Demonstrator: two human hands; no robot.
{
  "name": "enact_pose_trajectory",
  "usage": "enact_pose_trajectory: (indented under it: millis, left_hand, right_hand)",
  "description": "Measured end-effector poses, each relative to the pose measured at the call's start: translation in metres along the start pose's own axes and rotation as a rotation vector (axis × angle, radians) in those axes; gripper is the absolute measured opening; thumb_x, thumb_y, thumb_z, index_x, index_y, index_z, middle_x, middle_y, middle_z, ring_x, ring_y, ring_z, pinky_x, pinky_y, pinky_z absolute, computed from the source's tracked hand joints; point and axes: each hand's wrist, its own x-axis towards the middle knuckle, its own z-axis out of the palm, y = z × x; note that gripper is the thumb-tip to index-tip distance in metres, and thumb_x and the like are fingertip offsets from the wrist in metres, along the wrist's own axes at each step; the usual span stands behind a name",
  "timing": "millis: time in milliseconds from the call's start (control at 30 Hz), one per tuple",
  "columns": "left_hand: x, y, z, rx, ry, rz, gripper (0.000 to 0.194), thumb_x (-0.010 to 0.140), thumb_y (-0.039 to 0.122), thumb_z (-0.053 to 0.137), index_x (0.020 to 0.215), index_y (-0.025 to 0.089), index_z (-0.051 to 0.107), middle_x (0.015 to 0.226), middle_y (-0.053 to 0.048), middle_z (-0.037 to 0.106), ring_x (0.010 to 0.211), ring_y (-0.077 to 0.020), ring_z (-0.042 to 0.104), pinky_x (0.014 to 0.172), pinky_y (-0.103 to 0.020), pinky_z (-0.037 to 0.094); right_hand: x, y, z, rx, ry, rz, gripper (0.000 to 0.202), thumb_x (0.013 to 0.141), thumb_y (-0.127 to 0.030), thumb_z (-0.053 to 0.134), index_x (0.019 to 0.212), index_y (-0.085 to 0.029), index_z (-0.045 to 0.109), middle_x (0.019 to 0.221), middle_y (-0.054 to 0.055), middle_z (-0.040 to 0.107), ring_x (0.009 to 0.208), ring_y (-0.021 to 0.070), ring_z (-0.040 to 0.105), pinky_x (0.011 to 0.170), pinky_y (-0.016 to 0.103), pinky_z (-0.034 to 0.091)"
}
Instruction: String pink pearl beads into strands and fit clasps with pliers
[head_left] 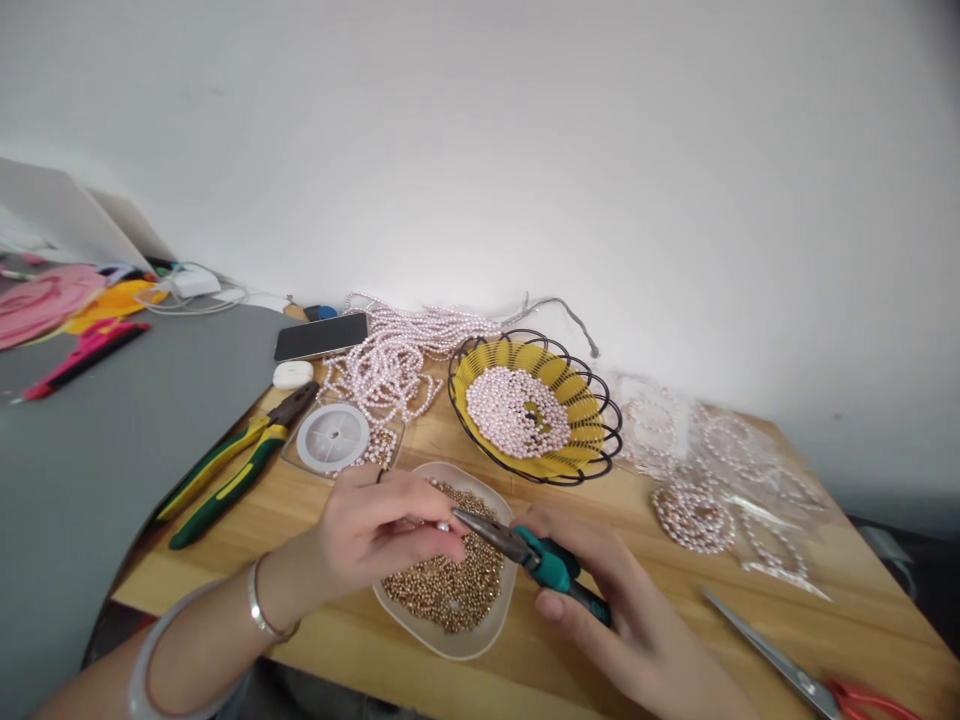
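Note:
My left hand (382, 525) reaches over a white dish (480, 640) of gold beads (442, 590), with a small pearly bead (443, 526) between its thumb and fingers. Teal-handled pliers (551, 565) are held in my right hand (607, 600). The tip of the pliers is close to the left fingertips, above the dish; whether it touches the bead cannot be made out. Behind the dish stands a yellow basket with black wire loops (585, 400), holding pink beads (510, 405).
Green-yellow pliers (247, 460), a spool (333, 437), a white case (292, 375) and a phone (321, 337) lie left. Pink bead strands (382, 365) lie behind them. Bagged strands (720, 450) and red-handled scissors (787, 670) are right. A wall (525, 150) rises behind.

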Motion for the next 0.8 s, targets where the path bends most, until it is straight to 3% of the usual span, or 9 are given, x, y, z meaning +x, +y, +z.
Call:
enact_pose_trajectory:
  millis: [100, 300, 533, 800]
  left_hand:
    - [-0.001, -0.001, 0.000, 0.014, 0.006, -0.006, 0.023, 0.097, 0.030, 0.063, 0.081, 0.015, 0.066, 0.066, -0.002, 0.076, 0.055, -0.0096, 0.068, 0.053, -0.017, 0.054]
    - [-0.004, -0.006, 0.000, 0.039, 0.032, 0.015, 0.024, 0.097, 0.033, 0.063, 0.081, 0.015, 0.064, 0.065, -0.001, 0.075, 0.049, -0.0080, 0.064, 0.048, -0.016, 0.050]
    - [0.003, -0.001, -0.001, 0.199, 0.105, 0.087, 0.031, 0.096, 0.038, 0.064, 0.075, 0.016, 0.062, 0.060, 0.002, 0.071, 0.047, -0.0055, 0.058, 0.047, -0.016, 0.045]
    - [0.003, 0.001, 0.000, 0.241, 0.122, 0.105, 0.032, 0.098, 0.036, 0.061, 0.073, 0.017, 0.059, 0.056, 0.004, 0.066, 0.046, -0.0053, 0.053, 0.045, -0.016, 0.041]
  right_hand:
    - [0.000, -0.002, 0.002, -0.017, 0.013, 0.000, 0.037, 0.093, -0.039, 0.067, 0.128, -0.028, 0.062, 0.113, 0.009, 0.077, 0.097, 0.0243, 0.077, 0.077, 0.030, 0.066]
    - [0.012, -0.011, 0.005, 0.025, -0.086, 0.054, 0.022, 0.094, -0.037, 0.061, 0.113, -0.026, 0.064, 0.089, 0.006, 0.075, 0.068, 0.0203, 0.073, 0.053, 0.025, 0.061]
    - [0.014, -0.010, 0.009, -0.023, -0.107, 0.053, 0.019, 0.096, -0.038, 0.058, 0.110, -0.026, 0.061, 0.092, 0.005, 0.072, 0.077, 0.0218, 0.071, 0.063, 0.028, 0.060]
    - [0.018, -0.011, 0.013, 0.005, -0.136, 0.058, 0.012, 0.095, -0.033, 0.057, 0.104, -0.025, 0.059, 0.081, 0.003, 0.067, 0.067, 0.0204, 0.067, 0.056, 0.027, 0.056]
